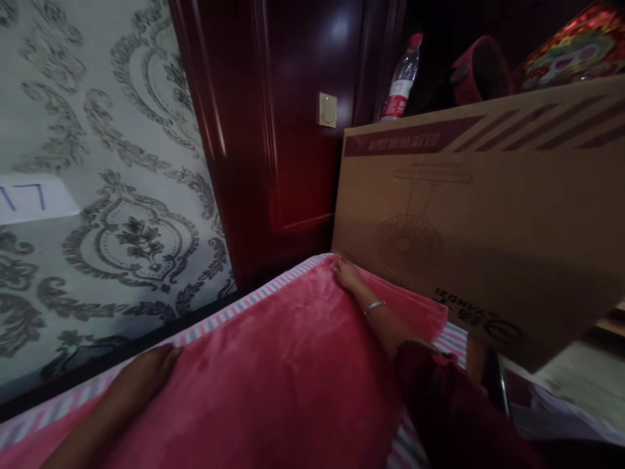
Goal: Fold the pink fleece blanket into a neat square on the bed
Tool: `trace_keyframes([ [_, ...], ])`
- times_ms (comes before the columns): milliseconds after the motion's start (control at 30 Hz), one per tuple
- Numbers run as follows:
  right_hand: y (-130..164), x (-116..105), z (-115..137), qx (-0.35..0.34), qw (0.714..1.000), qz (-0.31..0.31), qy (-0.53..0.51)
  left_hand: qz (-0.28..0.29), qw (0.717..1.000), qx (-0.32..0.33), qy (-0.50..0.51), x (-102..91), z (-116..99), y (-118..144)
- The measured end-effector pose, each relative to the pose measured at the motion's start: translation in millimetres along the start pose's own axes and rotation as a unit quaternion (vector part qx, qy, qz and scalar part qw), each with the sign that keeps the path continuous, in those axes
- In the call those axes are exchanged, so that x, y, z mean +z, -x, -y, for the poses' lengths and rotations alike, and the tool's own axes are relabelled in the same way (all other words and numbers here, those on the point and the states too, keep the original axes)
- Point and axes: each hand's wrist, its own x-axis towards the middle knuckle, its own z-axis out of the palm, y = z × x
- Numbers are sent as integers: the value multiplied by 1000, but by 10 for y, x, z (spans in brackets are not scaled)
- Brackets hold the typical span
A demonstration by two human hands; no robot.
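Observation:
A plush pink blanket (288, 365) is spread over a striped sheet (229, 312) in pink, white and grey. Its far corner lies where the wall panel and a big carton meet. At that corner, the fingers of my right hand (347, 273) are curled onto the blanket's edge; a silver bangle (374, 306) circles the wrist. My left hand (149, 374) rests back up on the blanket near its left edge, fingers stretched forward and partly in shadow. The fingertips of that hand are dim.
The large cardboard carton (469, 202) stands along the right side. On top are a plastic bottle (403, 78), a red ring-shaped object (481, 68) and a shiny red package (576, 49). Patterned wallpaper (131, 241) and a dark red wood panel (297, 163) border the left and far sides.

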Motion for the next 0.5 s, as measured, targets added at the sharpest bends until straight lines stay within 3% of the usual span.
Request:
trace_keyframes([
  [300, -722, 112, -361, 96, 995, -11, -24, -61, 994, -73, 52, 222, 173, -8],
  [433, -877, 221, -438, 113, 993, -4, -31, -54, 993, -71, 82, 218, 191, -31],
  [500, -887, 247, -457, 113, 992, -30, -38, -74, 994, -55, 62, 223, 153, -22],
])
